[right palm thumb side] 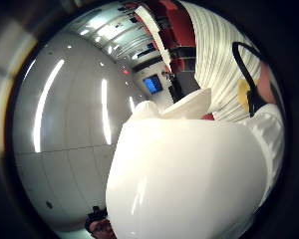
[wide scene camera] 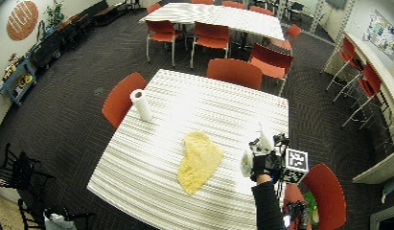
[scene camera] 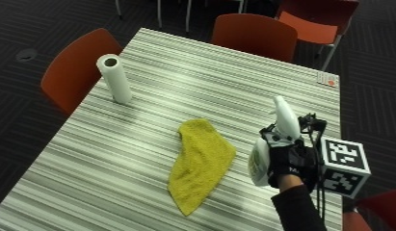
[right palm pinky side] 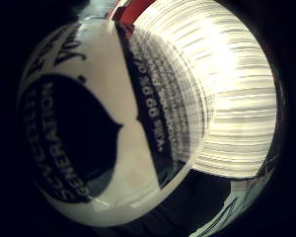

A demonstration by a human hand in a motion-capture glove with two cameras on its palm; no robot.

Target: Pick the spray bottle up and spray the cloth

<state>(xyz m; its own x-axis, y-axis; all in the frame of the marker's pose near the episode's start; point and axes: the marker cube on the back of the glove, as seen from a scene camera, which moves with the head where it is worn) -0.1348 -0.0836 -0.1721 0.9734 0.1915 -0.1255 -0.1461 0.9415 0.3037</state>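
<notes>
A white spray bottle (scene camera: 269, 144) with a long white spray head is held up above the striped table (scene camera: 185, 77), near its right edge. My gloved right hand (scene camera: 288, 161) grips the bottle round its neck and body. In the little finger side palm view the bottle's dark-printed label (right palm pinky side: 84, 128) fills the picture; in the thumb side palm view the white spray head (right palm thumb side: 189, 169) sits close to the palm. A yellow cloth (scene camera: 199, 163) lies crumpled flat on the table just left of the bottle, apart from it. The same bottle (wide scene camera: 257, 153) and cloth (wide scene camera: 196, 160) show in the wide outside view.
A roll of paper towel (scene camera: 114, 78) stands upright at the table's left side. A small card (scene camera: 326, 79) lies at the far right corner. Orange chairs (scene camera: 252, 34) stand round the table, one (scene camera: 72, 67) at its left edge.
</notes>
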